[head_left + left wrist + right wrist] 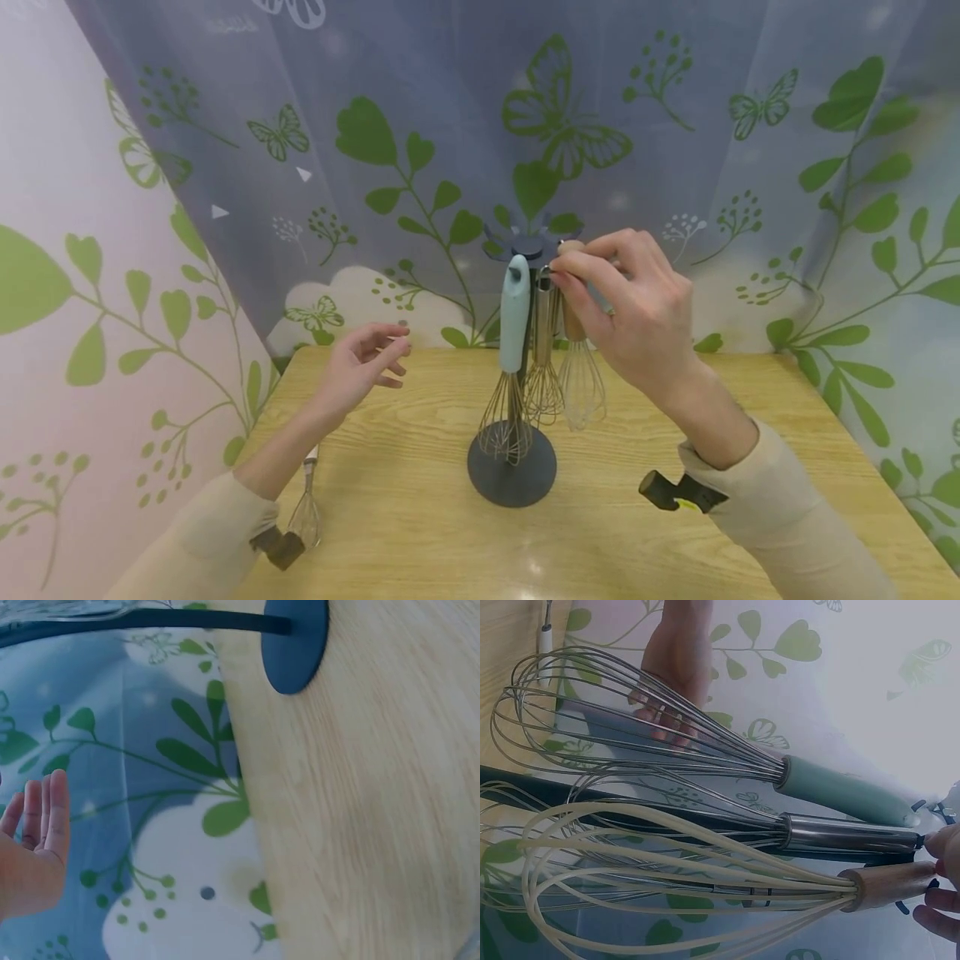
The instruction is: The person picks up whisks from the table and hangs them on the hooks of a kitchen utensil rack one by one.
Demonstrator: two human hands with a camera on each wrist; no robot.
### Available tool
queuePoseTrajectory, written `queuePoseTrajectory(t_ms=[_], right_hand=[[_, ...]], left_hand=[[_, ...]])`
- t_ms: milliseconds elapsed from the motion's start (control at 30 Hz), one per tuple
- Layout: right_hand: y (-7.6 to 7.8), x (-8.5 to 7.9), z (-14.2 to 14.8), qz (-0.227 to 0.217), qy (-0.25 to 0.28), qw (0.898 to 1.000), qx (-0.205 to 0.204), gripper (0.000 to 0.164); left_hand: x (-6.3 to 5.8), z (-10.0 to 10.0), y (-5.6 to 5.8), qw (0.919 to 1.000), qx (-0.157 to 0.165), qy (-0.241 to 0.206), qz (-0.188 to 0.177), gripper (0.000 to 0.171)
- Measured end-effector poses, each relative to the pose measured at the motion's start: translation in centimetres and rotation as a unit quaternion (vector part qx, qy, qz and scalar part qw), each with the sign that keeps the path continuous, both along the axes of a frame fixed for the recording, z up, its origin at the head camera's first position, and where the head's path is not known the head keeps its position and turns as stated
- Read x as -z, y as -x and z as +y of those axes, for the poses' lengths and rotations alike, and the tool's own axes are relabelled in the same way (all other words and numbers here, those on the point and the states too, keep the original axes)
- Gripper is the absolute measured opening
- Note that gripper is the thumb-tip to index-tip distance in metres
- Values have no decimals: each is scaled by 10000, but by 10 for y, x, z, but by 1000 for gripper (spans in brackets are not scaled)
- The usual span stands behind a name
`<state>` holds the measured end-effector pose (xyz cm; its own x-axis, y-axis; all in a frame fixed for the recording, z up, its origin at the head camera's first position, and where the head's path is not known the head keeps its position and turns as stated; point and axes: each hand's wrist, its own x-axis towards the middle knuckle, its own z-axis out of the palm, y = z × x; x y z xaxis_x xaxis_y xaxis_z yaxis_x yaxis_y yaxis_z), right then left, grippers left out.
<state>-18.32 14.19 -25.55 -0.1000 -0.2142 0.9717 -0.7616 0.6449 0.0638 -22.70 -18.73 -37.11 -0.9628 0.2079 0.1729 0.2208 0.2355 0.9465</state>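
My right hand (637, 300) pinches the looped top of a steel-handled whisk (543, 325) at the hooks of a dark stand (517, 493). Just behind those fingertips hangs a whisk with a wooden handle and cream wires (889, 886), its handle end close to my fingers (945, 900). A light blue-green-handled whisk (514, 321) hangs at the front left of the stand. In the right wrist view, part of another whisk (751, 892) shows behind the cream wires. My left hand (363, 362) is held over the table's left side, fingers loosely bent, with nothing in it.
A small whisk (306, 517) with a white handle lies on the wooden table (615, 550) at the left, partly behind my left forearm. Patterned cloth (450, 125) with leaves and butterflies hangs behind the table and at both sides.
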Motion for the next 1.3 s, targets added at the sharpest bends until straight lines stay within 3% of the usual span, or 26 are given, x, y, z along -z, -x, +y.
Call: queuePoseTrajectory(t_ms=[300,500,667,1000,1300], right_hand=[[0,0,1,-17,-56,10000,32,24],[0,1,0,-22,-85,10000,18,23],[0,1,1,15,-80,10000,9,23],[0,0,1,7,-85,10000,32,24],[0,1,2,-24,-69,10000,12,25]], left_hand=[[16,-25,3,9989,-250,171,-350,46],[26,-44,6,9963,-288,512,-623,52],[33,-58,9,9939,-502,714,-681,55],[49,-81,15,9904,-952,593,-804,59],[66,-102,20,9883,-1093,621,-869,60]])
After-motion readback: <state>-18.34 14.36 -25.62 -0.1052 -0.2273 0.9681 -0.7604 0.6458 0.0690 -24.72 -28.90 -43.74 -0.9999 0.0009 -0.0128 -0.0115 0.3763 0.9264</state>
